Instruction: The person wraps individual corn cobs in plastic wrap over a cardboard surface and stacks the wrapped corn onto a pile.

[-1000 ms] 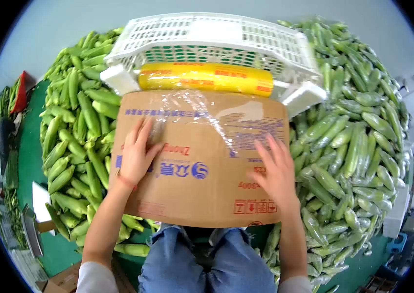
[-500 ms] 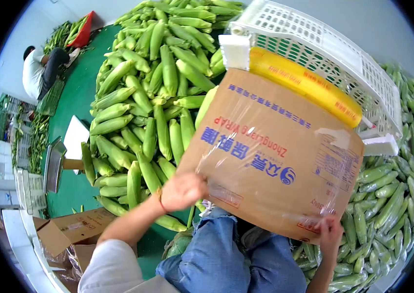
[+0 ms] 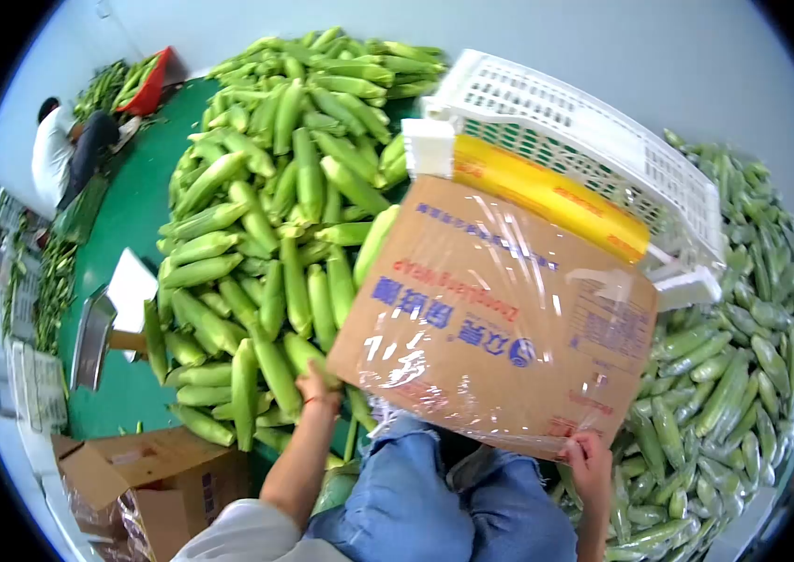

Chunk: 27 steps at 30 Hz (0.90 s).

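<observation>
- Carton [image 3: 453,309]: upside-down red "Zhongliang WRAP"
- Left of carton: my left hand [image 3: 319,388] touches unhusked corn ear [image 3: 307,354], clenched I can't tell; green floor [image 3: 139,401]
- Carton's near edge: my right hand [image 3: 588,459] pinches cling film [image 3: 514,438]

Left hand [image 3: 319,386] at corn [image 3: 303,353], right hand [image 3: 586,457] pinching film [image 3: 520,438]

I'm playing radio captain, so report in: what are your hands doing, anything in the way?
Left hand on a corn cob, grip unclear. Right hand pinching plastic wrap at the cardboard's near edge. Nothing seen in the way.
</observation>
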Motion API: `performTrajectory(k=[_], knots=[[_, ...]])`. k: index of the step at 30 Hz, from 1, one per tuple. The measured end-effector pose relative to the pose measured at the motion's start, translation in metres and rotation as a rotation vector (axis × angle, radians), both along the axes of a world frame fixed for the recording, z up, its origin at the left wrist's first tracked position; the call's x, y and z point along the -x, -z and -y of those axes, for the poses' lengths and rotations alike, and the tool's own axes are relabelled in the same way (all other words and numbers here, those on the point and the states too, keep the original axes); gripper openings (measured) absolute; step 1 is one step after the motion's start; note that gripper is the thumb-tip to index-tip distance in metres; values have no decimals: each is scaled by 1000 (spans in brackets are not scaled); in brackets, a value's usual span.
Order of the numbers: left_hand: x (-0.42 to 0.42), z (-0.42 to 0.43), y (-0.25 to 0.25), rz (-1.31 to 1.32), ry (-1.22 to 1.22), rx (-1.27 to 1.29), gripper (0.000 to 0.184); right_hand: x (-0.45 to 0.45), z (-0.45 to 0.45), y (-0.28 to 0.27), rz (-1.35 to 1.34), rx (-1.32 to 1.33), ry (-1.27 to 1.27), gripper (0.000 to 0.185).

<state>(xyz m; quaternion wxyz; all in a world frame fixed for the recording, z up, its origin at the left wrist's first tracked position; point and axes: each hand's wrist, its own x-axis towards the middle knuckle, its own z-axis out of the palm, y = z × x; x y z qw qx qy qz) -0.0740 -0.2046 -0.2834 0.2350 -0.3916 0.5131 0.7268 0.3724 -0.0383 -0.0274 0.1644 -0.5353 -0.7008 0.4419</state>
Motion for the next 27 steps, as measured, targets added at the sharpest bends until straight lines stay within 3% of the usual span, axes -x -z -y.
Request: performTrajectory(k=[2, 3, 5, 6, 7, 9, 11, 14, 17, 20, 22, 24, 25, 27], knots=[[-8, 21, -77, 42, 103, -240, 42, 9, -3, -7, 30, -36, 9, 11], [-19, 31, -115, -100, 239, -363, 40, 9, 2, -10, 57, -31, 17, 12], [-45, 17, -201, -553, 621, -58, 50, 11, 7, -7, 89, -58, 48, 11], [-44, 16, -217, -774, 826, -96, 59, 12, 7, -7, 101, -88, 51, 11], [-43, 1, -237, -1043, 1017, 25, 62, 15, 9, -10, 145, -109, 74, 11], [-41, -44, -288, -1732, 1423, 384, 57, 24, 9, -14, 207, -170, 105, 10], [-66, -82, -317, -2221, 1620, 575, 50, 27, 13, -15, 252, -184, 87, 7], [-84, -117, -301, -2145, 1648, 204, 52, 25, 17, -14, 347, -230, 24, 6], [-95, -145, -294, -2053, 1835, -8, 53, 22, 19, -22, -130, 95, 93, 9], [-93, -169, -296, -1870, 2142, -57, 55, 45, 9, -53, -789, 64, 374, 14], [-101, -175, -288, -1812, 2124, -104, 58, 78, -22, -51, -268, -468, 54, 22], [-107, -173, -287, -1791, 2007, -48, 69, 112, -55, -7, 146, -787, -184, 33], [-115, -157, -287, -1769, 1800, 100, 76, 115, -64, -4, 190, -799, -198, 36], [-121, -117, -276, -1820, 1621, 311, 88, 118, -74, 3, 278, -799, -216, 43]])
